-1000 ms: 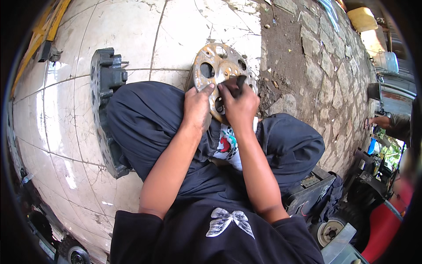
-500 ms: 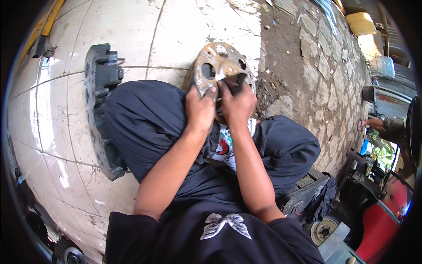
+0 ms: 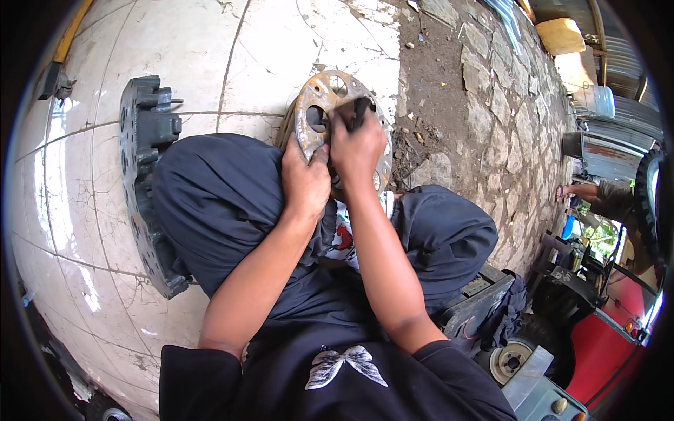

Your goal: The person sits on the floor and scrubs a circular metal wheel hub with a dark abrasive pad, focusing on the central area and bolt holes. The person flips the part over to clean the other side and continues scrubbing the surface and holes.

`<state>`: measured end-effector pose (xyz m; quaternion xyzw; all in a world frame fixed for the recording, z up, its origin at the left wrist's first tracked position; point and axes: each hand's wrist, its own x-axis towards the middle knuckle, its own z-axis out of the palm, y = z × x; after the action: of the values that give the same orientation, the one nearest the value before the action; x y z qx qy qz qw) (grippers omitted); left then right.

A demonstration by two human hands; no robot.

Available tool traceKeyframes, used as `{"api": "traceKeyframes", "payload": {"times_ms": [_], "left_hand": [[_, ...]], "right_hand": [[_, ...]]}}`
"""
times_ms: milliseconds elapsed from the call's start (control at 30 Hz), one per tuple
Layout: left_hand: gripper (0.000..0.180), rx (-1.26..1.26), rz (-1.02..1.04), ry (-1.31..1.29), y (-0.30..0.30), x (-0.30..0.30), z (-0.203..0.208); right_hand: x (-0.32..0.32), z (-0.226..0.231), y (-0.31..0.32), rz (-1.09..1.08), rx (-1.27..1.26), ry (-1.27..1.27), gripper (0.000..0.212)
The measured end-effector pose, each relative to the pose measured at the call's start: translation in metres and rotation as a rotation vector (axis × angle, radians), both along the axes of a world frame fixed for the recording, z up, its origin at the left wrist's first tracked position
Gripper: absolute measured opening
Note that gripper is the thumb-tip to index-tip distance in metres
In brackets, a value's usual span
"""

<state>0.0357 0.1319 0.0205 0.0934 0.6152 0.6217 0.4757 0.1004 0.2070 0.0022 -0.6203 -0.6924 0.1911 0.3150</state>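
A round, rusty metal wheel rim (image 3: 303, 125) with several large holes stands tilted between my knees. My left hand (image 3: 307, 177) is closed on its near left edge, the thumb lying over the face. My right hand (image 3: 358, 151) pinches a dark folded sheet (image 3: 353, 112) that looks like sandpaper, and presses it against the face of the rim. Motion blurs the right fingers a little. They cover part of the rim's right side and some of its holes.
A dark cast engine part (image 3: 151, 182) stands on the white tiles (image 3: 189, 42) beside my left knee. Dirt and stone paving (image 3: 484, 126) lie to the right. Behind my right knee are a dark box (image 3: 477, 302), a small wheel (image 3: 511, 361) and a red vehicle (image 3: 604, 351). A person's leg (image 3: 583, 191) shows far right.
My right hand has slid up and left over the rim's face with the dark sheet. My left hand keeps its grip. The whole view has shifted slightly.
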Motion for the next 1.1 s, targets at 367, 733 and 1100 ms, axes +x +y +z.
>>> {"api": "traceKeyframes", "payload": {"times_ms": [367,733,1100], "left_hand": [[0.049,-0.004,-0.025,-0.012,0.000,0.000,0.007],[0.043,0.022,-0.018,-0.002,0.002,-0.003,-0.006],[0.041,0.031,0.006,-0.058,0.006,-0.009,-0.009]], "right_hand": [[0.010,0.007,-0.018,-0.042,-0.066,-0.002,0.027],[0.018,0.015,-0.032,-0.025,-0.110,0.092,0.024],[0.018,0.010,-0.015,-0.059,-0.100,-0.062,0.029]]}}
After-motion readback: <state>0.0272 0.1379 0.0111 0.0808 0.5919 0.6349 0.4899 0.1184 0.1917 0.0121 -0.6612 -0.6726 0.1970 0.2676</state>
